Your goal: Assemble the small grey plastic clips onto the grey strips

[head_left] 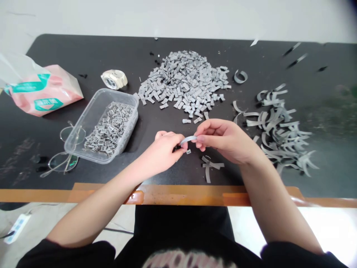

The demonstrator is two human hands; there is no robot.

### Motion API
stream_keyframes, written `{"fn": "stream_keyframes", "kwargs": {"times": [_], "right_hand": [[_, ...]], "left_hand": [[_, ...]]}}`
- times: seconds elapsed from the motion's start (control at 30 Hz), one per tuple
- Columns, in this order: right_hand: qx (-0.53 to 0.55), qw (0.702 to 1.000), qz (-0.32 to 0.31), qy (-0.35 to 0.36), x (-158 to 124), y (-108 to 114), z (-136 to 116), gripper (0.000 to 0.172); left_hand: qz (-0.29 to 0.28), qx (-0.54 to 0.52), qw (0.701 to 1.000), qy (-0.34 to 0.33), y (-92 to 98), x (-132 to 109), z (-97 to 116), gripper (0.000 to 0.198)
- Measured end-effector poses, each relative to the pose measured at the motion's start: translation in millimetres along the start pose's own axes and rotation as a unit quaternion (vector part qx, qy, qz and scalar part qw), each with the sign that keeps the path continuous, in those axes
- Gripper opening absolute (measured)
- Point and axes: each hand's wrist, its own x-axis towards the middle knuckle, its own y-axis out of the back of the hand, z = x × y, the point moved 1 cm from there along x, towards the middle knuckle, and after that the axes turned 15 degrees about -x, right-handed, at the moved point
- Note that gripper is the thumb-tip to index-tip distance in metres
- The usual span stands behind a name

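A short, curved grey strip spans the gap between my two hands. My left hand pinches its left end, and the fingertips hide whatever else may be there. The other end sits between the thumb and forefinger of my right hand, whose remaining fingers are curled. Just below the strip, a small grey buckle-like piece shows beside the left fingertips; I cannot tell if it is held. A few loose grey strips lie on the table below my right hand.
Beyond my hands is a heap of small folded grey pieces. To the left stand a clear plastic tub of small metal-looking buckles, glasses, a white watch and a tissue pack. Many grey strips lie at right.
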Motion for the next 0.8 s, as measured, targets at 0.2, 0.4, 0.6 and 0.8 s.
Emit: {"fn": "stream_keyframes", "kwargs": {"times": [0.2, 0.4, 0.6, 0.8], "right_hand": [[0.025, 0.995, 0.09, 0.023, 1.1, 2.4, 0.4, 0.026], [0.078, 0.995, 0.049, 0.034, 0.6, 1.9, -2.1, 0.026], [0.075, 0.996, 0.022, 0.044, -2.4, -3.6, -3.6, 0.013], [0.086, 0.991, 0.036, 0.098, -7.2, 1.6, -7.2, 0.008]], "left_hand": [[0.033, 0.029, 0.999, -0.002, 4.1, -0.2, -0.5, 0.003], [-0.028, 0.084, 0.995, -0.054, -14.1, -4.4, -4.3, 0.018], [-0.031, 0.098, 0.99, -0.094, -18.2, -4.7, -7.1, 0.009], [0.105, -0.077, 0.983, -0.133, 2.0, -8.3, 9.7, 0.007]]}}
